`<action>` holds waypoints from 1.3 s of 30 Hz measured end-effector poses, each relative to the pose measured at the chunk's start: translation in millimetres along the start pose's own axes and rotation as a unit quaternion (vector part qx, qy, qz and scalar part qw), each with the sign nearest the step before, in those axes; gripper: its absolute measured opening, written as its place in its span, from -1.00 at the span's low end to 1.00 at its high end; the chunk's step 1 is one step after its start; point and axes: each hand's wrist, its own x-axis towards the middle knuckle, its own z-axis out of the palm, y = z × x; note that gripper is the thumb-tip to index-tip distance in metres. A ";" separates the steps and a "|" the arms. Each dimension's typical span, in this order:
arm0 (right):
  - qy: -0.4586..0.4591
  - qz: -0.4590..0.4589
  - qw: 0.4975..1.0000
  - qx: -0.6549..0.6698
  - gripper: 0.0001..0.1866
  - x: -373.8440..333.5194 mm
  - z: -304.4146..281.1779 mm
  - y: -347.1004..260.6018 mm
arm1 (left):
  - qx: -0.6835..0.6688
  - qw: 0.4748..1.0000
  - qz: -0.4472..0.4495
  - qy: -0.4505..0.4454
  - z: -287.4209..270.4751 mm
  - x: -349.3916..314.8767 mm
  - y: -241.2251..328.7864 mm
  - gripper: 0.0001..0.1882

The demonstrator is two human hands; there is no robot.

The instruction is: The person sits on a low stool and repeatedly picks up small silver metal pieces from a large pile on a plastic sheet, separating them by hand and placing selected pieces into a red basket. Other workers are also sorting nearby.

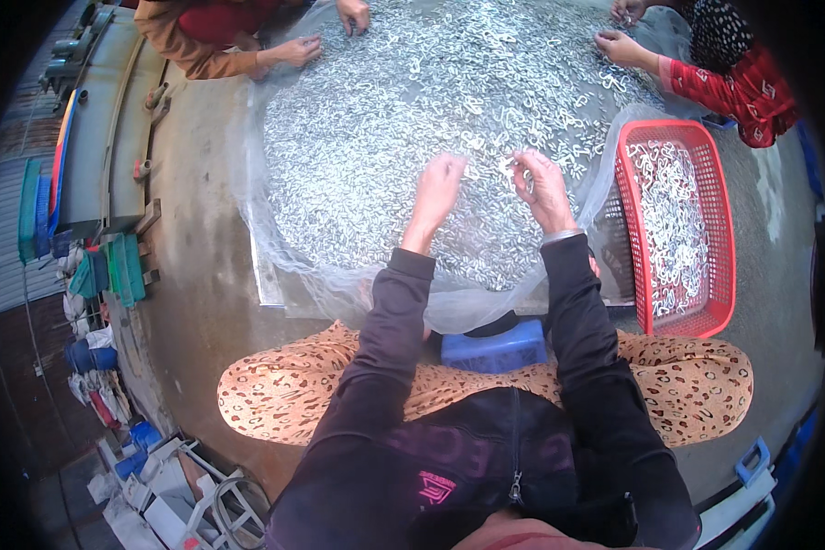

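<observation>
A wide heap of tiny silvery pieces, which look like small dried fish (pixel 339 174), covers a pale mesh net (pixel 289 257). Larger white curled pieces (pixel 513 124) lie among them, mostly toward the far and right side. My left hand (pixel 438 191) is over the near middle of the heap, its fingertips drawn together; what they hold is too small to make out. Just to its right, my right hand (pixel 544 188) has thumb and fingers bent into a pinch. Something small and white shows at its fingertips, but I cannot tell whether it is gripped.
A red plastic basket (pixel 726 229) holding white curled pieces stands right of the net. Two people's hands (pixel 293 51) (pixel 621 48) work at the far left and far right. A blue plastic stool or box (pixel 493 346) is between my legs. Crates (pixel 124 270) stand along the left.
</observation>
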 end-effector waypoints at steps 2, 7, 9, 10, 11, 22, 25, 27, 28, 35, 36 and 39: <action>-0.022 -0.019 1.000 -0.006 -0.75 -2.7 -1.5 -10.2 | -0.029 0.999 -0.042 -0.002 -3.9 0.9 5.2 -0.63; -0.084 0.004 0.996 -0.016 -0.81 -11.8 9.2 -17.1 | -0.050 0.997 0.011 -0.065 -3.0 -6.9 29.1 -0.65; -0.062 0.010 0.998 -0.001 -0.81 -13.9 13.6 -15.2 | -0.009 0.997 -0.017 -0.079 -2.8 -9.4 36.9 -0.67; -0.055 0.009 0.998 0.009 -0.81 -14.2 14.8 -14.6 | 0.009 0.997 -0.020 -0.079 -2.3 -10.0 39.4 -0.68; -0.056 0.014 0.998 0.010 -0.83 -14.2 15.3 -14.0 | 0.044 0.997 0.011 -0.057 -1.4 -10.2 41.0 -0.69; -0.117 -0.049 0.989 -0.074 -0.91 -17.3 17.4 -20.0 | -0.203 0.973 -0.062 -0.094 15.6 -24.3 22.4 -0.70; -0.093 -0.071 0.989 -0.086 -0.90 -17.3 22.4 -28.6 | -0.281 0.947 -0.113 -0.111 22.1 -21.6 24.3 -0.72; -0.066 -0.061 0.993 -0.076 -0.87 -18.1 24.5 -34.2 | -0.178 0.976 -0.105 -0.065 22.2 -17.4 27.7 -0.70; -0.080 -0.070 0.990 -0.087 -0.86 -17.3 25.1 -36.9 | -0.132 0.986 -0.083 -0.062 20.5 -16.3 29.8 -0.69; -0.097 -0.079 0.985 -0.120 -0.83 -18.8 23.5 -40.8 | -0.427 0.859 -0.226 -0.172 -6.0 -19.1 50.7 -0.74; -0.090 -0.074 0.989 -0.095 -0.83 -19.5 23.7 -40.9 | -0.441 0.849 -0.228 -0.179 -8.1 -19.7 54.8 -0.73; -0.060 -0.061 0.995 -0.041 -0.83 -22.6 27.3 -43.5 | -0.469 0.831 -0.229 -0.190 -13.1 -21.0 66.9 -0.73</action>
